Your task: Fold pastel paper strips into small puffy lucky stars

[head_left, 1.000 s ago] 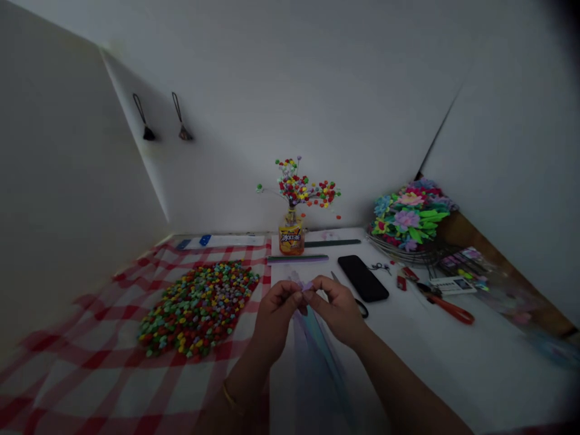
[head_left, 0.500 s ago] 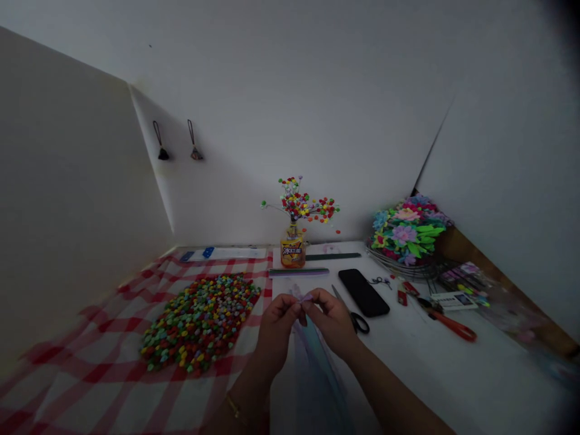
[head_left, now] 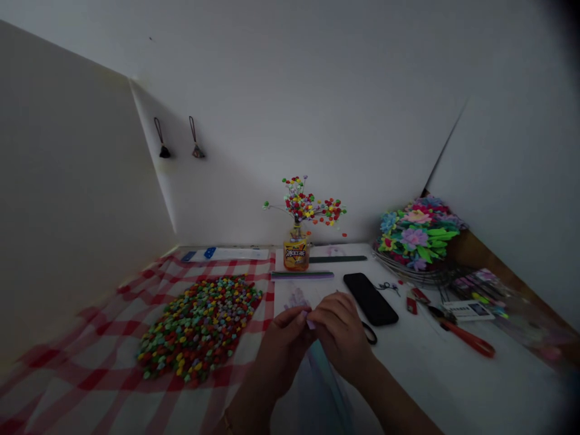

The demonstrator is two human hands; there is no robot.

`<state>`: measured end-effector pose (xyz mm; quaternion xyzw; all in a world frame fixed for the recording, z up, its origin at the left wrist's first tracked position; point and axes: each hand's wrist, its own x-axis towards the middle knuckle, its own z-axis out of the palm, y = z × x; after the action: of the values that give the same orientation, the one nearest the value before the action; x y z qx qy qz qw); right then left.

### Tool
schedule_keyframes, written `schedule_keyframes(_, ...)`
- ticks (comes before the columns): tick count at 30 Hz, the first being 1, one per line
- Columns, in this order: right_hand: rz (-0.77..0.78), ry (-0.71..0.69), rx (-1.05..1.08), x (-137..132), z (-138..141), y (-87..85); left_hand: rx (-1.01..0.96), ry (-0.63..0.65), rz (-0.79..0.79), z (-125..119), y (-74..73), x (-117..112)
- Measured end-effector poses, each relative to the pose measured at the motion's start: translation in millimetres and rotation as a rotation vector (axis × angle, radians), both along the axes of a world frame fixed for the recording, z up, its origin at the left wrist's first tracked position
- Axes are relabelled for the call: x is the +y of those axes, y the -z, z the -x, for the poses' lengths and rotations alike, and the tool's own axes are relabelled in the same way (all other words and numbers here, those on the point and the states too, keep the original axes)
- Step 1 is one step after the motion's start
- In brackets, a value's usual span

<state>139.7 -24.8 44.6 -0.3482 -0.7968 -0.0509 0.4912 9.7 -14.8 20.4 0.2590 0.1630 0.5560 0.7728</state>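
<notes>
In the head view, my left hand [head_left: 286,341] and my right hand [head_left: 342,332] meet above the near middle of the table. Their fingertips pinch a small pale purple paper strip [head_left: 310,324], partly covered by the fingers. Under my hands lie long light blue paper strips [head_left: 330,377] on the white surface. More pale purple paper [head_left: 298,297] shows just beyond my fingers. To the left spreads a pile of small folded paper stars [head_left: 202,326] in many colours. Scissors [head_left: 370,334] lie right of my right hand, mostly hidden by it.
A black phone [head_left: 370,299] lies to the right, near an orange-handled tool [head_left: 469,339]. Bundled strips [head_left: 302,275] rest before a labelled bottle [head_left: 296,257] holding beaded stems. Colourful fuzzy flowers [head_left: 417,232] stand at the back right. A red-checked cloth [head_left: 104,374] covers the left.
My right hand has turned over the strip, its fingers now folded across the top. The purple paper between the fingertips has shifted slightly right and down. The view has moved a little.
</notes>
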Motion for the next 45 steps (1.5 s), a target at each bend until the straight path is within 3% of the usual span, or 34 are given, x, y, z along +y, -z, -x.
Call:
schedule_keyframes(2,0.084,-0.060,0.184,0.3,2.1,2.0,0.002,-0.017,-0.003,0.7,0.6,0.3)
schedule_keyframes(9,0.752,-0.353,0.730,-3.1,8.6,0.2,0.076,-0.066,-0.086,1.4,5.3,0.7)
schedule_keyframes(13,0.947,-0.490,0.953,-3.1,12.0,0.9,0.129,-0.108,-0.131,1.4,5.9,1.2)
schedule_keyframes(17,0.997,-0.533,1.053,-2.1,14.5,2.5,0.190,-0.139,-0.154,1.5,4.2,0.0)
schedule_keyframes(31,1.016,-0.466,1.081,-3.3,14.2,-0.5,0.241,-0.135,-0.170,2.8,11.2,3.5)
schedule_keyframes(39,1.164,-0.538,0.910,0.8,-1.2,-3.4,0.287,-0.038,-0.236,6.9,10.0,4.1)
schedule_keyframes(42,1.198,-0.508,0.828,1.0,-5.9,-5.8,0.288,0.005,-0.236,7.6,5.8,3.4)
schedule_keyframes(45,1.121,-0.412,0.752,-1.2,-6.0,-8.1,0.292,-0.042,-0.219,7.8,3.4,3.9)
